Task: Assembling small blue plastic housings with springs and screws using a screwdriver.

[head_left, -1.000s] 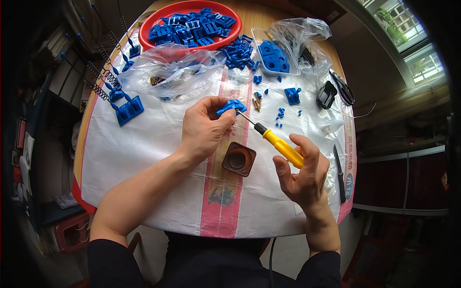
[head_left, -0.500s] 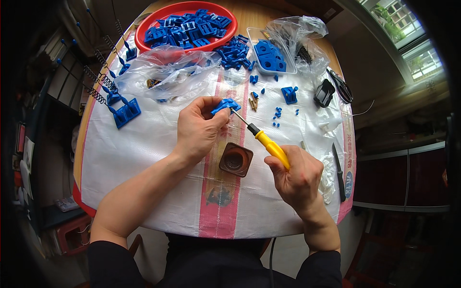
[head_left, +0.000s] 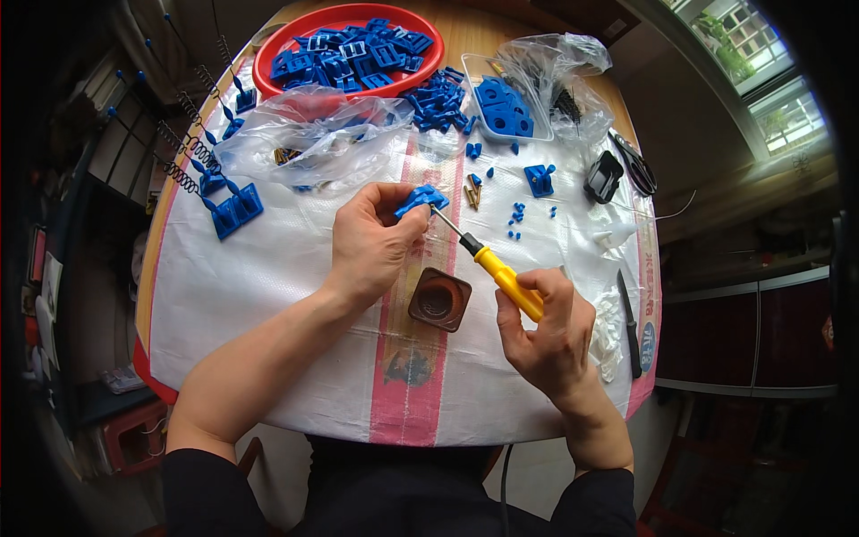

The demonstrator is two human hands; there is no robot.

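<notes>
A: What is the left hand holding at this table?

B: A blue piece. Thumb and fingers pinch it over the middle of the white sheet, which covers most of the tabletop.

A: And the right hand?

B: It grips a screwdriver, thumb and fingers closed on the rear of the yellow handle. The shaft slants up and to the left, its tip at the near right edge of the blue piece; the exact contact is too small to make out.

A: What lies closest to the two hands?

B: A square brown dish with a round hollow, resting on the sheet's pink stripe. Beyond the hands, brass-coloured screws lie loose near small blue bits, with a blue bracket to their right.

A: And along the far side?

B: A red tray heaped with blue parts, a pile of narrow blue pieces just beside it, then a clear box holding flat blue plates. A clear bag spreads in front of the tray.

A: The edges?

B: At right, a knife lies, black handle toward the person, near crumpled white plastic; farther off sits a black case. At left, dark springs rise from blue bases.
</notes>
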